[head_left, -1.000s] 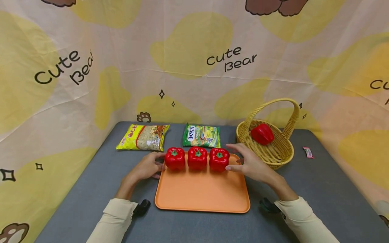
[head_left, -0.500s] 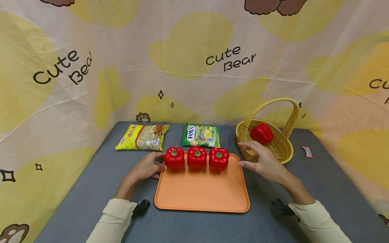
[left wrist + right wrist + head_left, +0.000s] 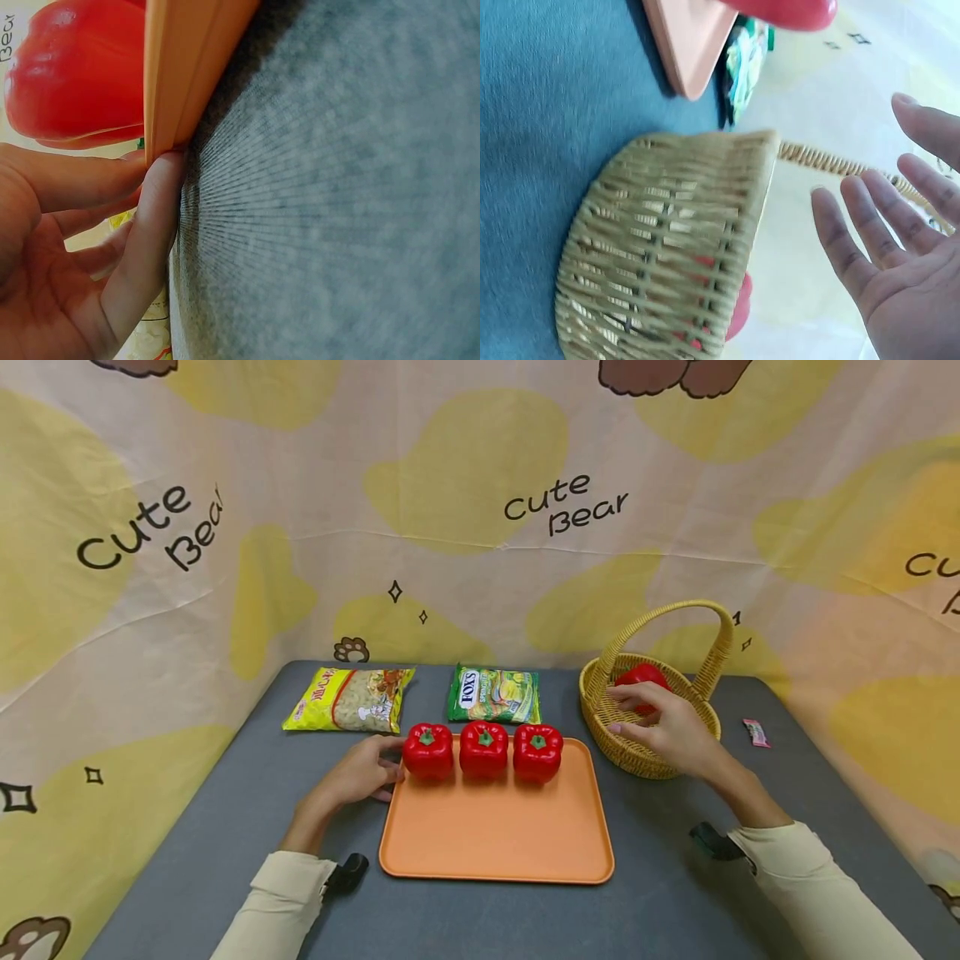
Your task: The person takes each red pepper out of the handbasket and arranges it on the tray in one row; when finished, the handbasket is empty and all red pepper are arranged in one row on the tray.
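Observation:
My left hand [image 3: 363, 770] pinches the left edge of an orange tray [image 3: 495, 835]. In the left wrist view, fingertips sit on both sides of the tray's rim [image 3: 171, 82]. Three red bell peppers [image 3: 483, 750] stand in a row along the tray's far side, the leftmost pepper [image 3: 79, 75] close to that hand. My right hand [image 3: 671, 731] hovers over the yellow wicker basket [image 3: 626, 756], its fingers spread and holding nothing. Another red bell pepper [image 3: 643, 676] lies in the basket, partly hidden by the right hand; its red shows through the weave in the right wrist view.
Behind the tray lie a yellow food bag [image 3: 352, 700] and a green FOX'S packet [image 3: 495, 695]. The basket's tall handle [image 3: 693, 606] arches over it. A small pink wrapped candy [image 3: 756, 733] lies right of the basket on the grey table [image 3: 480, 918].
My right hand has moved right, away from the rightmost pepper on the tray to over the basket. The left hand has stayed at the tray's edge, and the peppers have not moved.

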### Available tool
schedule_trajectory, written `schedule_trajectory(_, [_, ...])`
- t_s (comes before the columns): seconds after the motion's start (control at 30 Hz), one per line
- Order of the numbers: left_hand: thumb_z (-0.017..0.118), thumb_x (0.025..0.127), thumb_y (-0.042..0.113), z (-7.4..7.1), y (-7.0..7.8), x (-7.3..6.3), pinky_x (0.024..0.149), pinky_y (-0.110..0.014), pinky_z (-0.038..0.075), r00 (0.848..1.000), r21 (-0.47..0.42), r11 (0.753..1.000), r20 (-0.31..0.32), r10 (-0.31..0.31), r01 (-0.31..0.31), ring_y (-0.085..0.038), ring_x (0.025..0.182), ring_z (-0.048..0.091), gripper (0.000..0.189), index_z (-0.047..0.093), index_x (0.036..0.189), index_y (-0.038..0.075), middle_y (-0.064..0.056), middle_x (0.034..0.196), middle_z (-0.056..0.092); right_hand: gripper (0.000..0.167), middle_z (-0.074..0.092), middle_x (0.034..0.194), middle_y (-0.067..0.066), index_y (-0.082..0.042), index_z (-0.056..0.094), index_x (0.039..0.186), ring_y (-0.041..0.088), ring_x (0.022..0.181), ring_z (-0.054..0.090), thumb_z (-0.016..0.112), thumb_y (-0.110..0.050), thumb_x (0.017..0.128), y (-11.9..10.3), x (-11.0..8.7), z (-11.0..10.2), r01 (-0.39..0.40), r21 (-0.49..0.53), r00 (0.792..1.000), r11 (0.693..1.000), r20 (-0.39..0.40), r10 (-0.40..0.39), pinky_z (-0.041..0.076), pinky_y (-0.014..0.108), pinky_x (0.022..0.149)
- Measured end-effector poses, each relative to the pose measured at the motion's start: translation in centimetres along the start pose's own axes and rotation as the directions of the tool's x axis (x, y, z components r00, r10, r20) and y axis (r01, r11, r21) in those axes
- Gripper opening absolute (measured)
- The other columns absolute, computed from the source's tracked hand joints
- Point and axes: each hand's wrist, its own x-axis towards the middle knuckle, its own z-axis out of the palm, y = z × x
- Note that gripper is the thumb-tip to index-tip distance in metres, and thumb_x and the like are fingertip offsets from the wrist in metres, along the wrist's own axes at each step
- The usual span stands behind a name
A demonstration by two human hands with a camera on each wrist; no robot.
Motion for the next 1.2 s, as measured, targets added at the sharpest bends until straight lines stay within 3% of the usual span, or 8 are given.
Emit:
schedule_trajectory(0.2, [0.062,0.098,-0.003,0.1,0.0,-0.1,0.068,-0.039,0.067,1.000,-0.010,1.000,-0.002,0.006,-0.006,-0.027,0.101,0.074,0.056,0.048,0.152,-0.009,-0.026,0.133,0.066,0.042,0.073,0.119,0.011,-0.006,0.070,0.133,0.026,0.105,0.070,0.082,-0.015,0.094,1.3,1.3,-1.1,-0.070,0.018,0.997,0.997,-0.016,0.070,0.054,0.012,0.082])
schedule_trajectory(0.4, [0.062,0.097,-0.005,0.1,-0.1,-0.1,0.068,-0.040,0.067,1.000,-0.020,1.000,-0.004,0.011,-0.011,-0.027,0.101,0.074,0.056,0.049,0.151,-0.009,-0.025,0.130,0.067,0.047,0.073,0.124,0.017,-0.006,0.066,0.140,0.028,0.109,0.070,0.078,-0.025,0.098,2.6,2.8,-2.2,-0.185,0.053,0.983,0.981,0.019,0.184,0.055,0.014,0.079])
schedule_trajectory(0.5, [0.062,0.097,-0.004,0.1,-0.1,-0.1,0.068,-0.040,0.067,1.000,-0.025,1.000,-0.003,0.014,-0.014,-0.028,0.103,0.075,0.056,0.049,0.151,-0.009,-0.025,0.128,0.068,0.052,0.070,0.129,0.019,-0.006,0.062,0.144,0.034,0.115,0.067,0.077,-0.028,0.099,3.4,3.3,-2.7,-0.215,0.080,0.977,0.973,0.024,0.214,0.054,0.013,0.079])
schedule_trajectory(0.67, [0.063,0.097,-0.004,0.1,-0.1,-0.1,0.069,-0.041,0.067,1.000,-0.031,0.999,-0.005,0.018,-0.018,-0.029,0.105,0.075,0.056,0.049,0.151,-0.009,-0.025,0.129,0.068,0.059,0.066,0.135,0.022,-0.005,0.057,0.150,0.034,0.120,0.063,0.075,-0.032,0.100,4.8,4.2,-3.1,-0.267,0.108,0.963,0.958,0.055,0.262,0.053,0.014,0.081])
schedule_trajectory(0.77, [0.063,0.097,-0.004,0.0,-0.2,-0.2,0.069,-0.041,0.067,1.000,-0.029,0.999,-0.008,0.018,-0.018,-0.030,0.106,0.075,0.056,0.049,0.151,-0.009,-0.025,0.128,0.068,0.063,0.063,0.139,0.024,-0.006,0.054,0.153,0.036,0.122,0.062,0.075,-0.033,0.100,5.4,4.8,-3.3,-0.298,0.098,0.953,0.949,0.088,0.290,0.056,0.023,0.086])
schedule_trajectory(0.97, [0.063,0.097,-0.003,0.0,-0.2,-0.2,0.070,-0.041,0.067,1.000,-0.025,1.000,-0.004,0.012,-0.012,-0.031,0.107,0.075,0.057,0.048,0.152,-0.008,-0.026,0.131,0.067,0.071,0.055,0.148,0.027,-0.006,0.044,0.160,0.043,0.134,0.055,0.073,-0.033,0.101,6.2,5.7,-3.7,-0.360,0.104,0.926,0.927,0.158,0.342,0.052,0.056,0.105])
schedule_trajectory(1.2, [0.063,0.098,-0.002,0.0,-0.1,-0.2,0.069,-0.041,0.067,1.000,-0.031,0.999,-0.004,0.013,-0.014,-0.030,0.106,0.074,0.057,0.048,0.152,-0.008,-0.026,0.133,0.066,0.079,0.048,0.155,0.032,-0.002,0.034,0.164,0.049,0.141,0.049,0.071,-0.036,0.102,7.2,6.3,-4.1,-0.414,0.080,0.896,0.907,0.211,0.391,0.046,0.063,0.113])
